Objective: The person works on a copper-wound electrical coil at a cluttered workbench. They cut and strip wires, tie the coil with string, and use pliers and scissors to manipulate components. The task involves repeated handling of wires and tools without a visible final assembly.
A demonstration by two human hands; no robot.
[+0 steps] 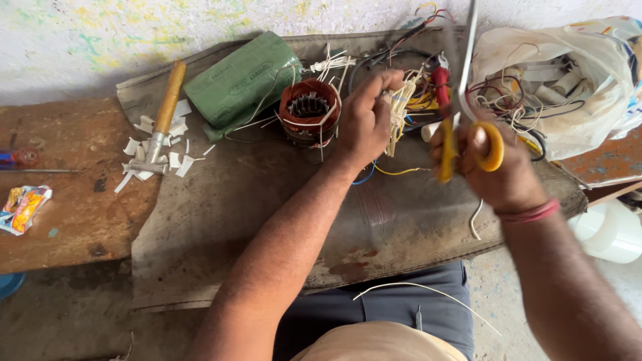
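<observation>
A paint-flecked whitish wall (pixel 134 33) runs along the top of the frame; a rusty brown bench (pixel 73 200) sits at left, grey concrete floor (pixel 67 314) below it

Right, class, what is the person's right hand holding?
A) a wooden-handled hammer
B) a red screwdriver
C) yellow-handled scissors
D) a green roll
C: the right hand has its fingers through the loops of the yellow-handled scissors, blades pointing up, while the hammer lies untouched on the bench to the left.
</observation>
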